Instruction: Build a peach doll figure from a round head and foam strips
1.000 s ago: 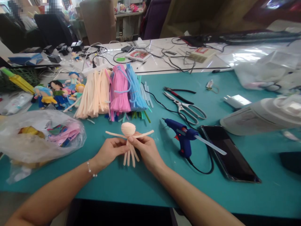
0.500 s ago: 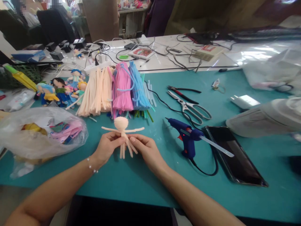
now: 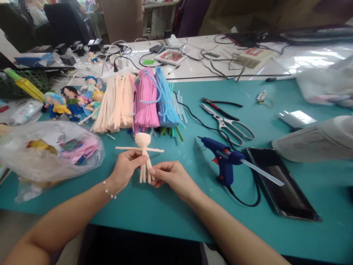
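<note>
A cream pipe-cleaner doll (image 3: pixel 142 139) with a round coiled head, straight outstretched arms and several leg strands is held upright above the green mat. My left hand (image 3: pixel 127 166) pinches its body from the left, thumb across the front. Lower down, my right hand (image 3: pixel 169 177) grips the leg strands at the right between thumb and fingers. Behind the doll lie bundles of pipe cleaners: cream (image 3: pixel 117 105), pink (image 3: pixel 147 99) and blue (image 3: pixel 167 101). To the right of my right hand rests a blue glue gun (image 3: pixel 224 158) with a clear glue stick in its back.
Scissors (image 3: pixel 227 125) and red-black pliers (image 3: pixel 222 106) lie beyond the glue gun. A phone (image 3: pixel 284 184) and a pale cylindrical container (image 3: pixel 314 141) stand at right. At left are a plastic bag of scraps (image 3: pixel 52 151) and small finished dolls (image 3: pixel 73 103). Cables cross the white table (image 3: pixel 198 68) behind.
My right hand has slid down the doll's legs, and the spread strands at the right are now drawn closer together. The whole scene has shifted slightly right as the camera turned.
</note>
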Demonstrator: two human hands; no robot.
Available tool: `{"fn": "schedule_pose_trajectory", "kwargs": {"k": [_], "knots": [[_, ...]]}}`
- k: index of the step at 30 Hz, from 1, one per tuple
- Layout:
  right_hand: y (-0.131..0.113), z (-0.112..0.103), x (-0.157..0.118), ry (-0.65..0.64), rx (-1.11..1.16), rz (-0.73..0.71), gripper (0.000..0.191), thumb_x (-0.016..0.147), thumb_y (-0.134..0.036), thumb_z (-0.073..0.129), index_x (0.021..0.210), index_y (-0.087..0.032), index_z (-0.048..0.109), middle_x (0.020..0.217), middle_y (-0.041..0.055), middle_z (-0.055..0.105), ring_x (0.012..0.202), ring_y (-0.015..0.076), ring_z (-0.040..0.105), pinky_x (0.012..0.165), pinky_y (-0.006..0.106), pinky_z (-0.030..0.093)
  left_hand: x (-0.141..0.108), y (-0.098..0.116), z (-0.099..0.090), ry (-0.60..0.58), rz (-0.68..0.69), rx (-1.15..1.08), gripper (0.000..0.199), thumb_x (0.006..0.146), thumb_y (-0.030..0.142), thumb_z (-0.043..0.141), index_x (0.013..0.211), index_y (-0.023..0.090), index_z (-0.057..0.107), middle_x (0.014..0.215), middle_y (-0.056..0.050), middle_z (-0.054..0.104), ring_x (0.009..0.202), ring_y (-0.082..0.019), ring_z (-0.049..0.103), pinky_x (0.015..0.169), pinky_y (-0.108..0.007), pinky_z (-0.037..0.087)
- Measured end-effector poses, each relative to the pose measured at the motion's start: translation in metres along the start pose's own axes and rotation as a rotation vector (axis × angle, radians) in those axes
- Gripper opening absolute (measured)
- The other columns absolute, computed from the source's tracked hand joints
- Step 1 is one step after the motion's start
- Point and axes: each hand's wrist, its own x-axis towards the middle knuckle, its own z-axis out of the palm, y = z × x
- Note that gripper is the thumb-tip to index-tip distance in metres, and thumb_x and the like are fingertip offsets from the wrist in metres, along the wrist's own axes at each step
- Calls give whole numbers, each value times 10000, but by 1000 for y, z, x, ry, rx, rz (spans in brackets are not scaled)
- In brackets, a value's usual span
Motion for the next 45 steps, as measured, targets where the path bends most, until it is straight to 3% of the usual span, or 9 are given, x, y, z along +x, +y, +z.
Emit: {"fn": "schedule_pose_trajectory", "kwargs": {"k": [15, 25, 31, 39, 45], "knots": [[1, 2, 0, -26, 66, 22, 331, 487, -403, 830, 576, -120, 683, 500, 3, 643, 443, 84, 581, 480, 203, 475, -2, 1, 1, -23, -8, -15, 158, 566, 251, 766, 620, 133, 677, 551, 2, 643, 494, -90, 546, 504, -208, 441], [3, -2, -1, -31, 63, -15, 326, 538, -425, 802, 608, -125, 695, 525, 10, 645, 473, 84, 572, 519, 219, 467, -2, 2, -1, -71, -40, -43, 272, 550, 356, 788, 686, 136, 704, 582, -11, 668, 513, -121, 581, 523, -246, 481], [1, -1, -1, -11, 34, -63, 282, 561, -384, 790, 652, -139, 683, 534, -17, 612, 460, 67, 520, 476, 202, 424, -3, 4, -1, -88, -72, -55, 251, 567, 330, 773, 724, 141, 718, 594, -12, 676, 503, -119, 578, 510, -241, 477], [2, 1, -1, 116, 38, -181, 344, 559, -360, 799, 750, -159, 596, 569, -52, 561, 420, 56, 455, 390, 190, 376, -2, 0, -3, -164, 53, 60, 159, 597, 242, 745, 726, 149, 730, 707, -38, 706, 631, -149, 618, 623, -262, 504], [2, 2, -2, 111, 34, -200, 337, 544, -341, 795, 732, -152, 588, 558, -36, 576, 395, 55, 444, 362, 186, 325, -6, 0, -2, -219, 82, 103, 138, 593, 204, 741, 724, 160, 730, 715, -38, 704, 685, -172, 637, 677, -294, 525]]}}
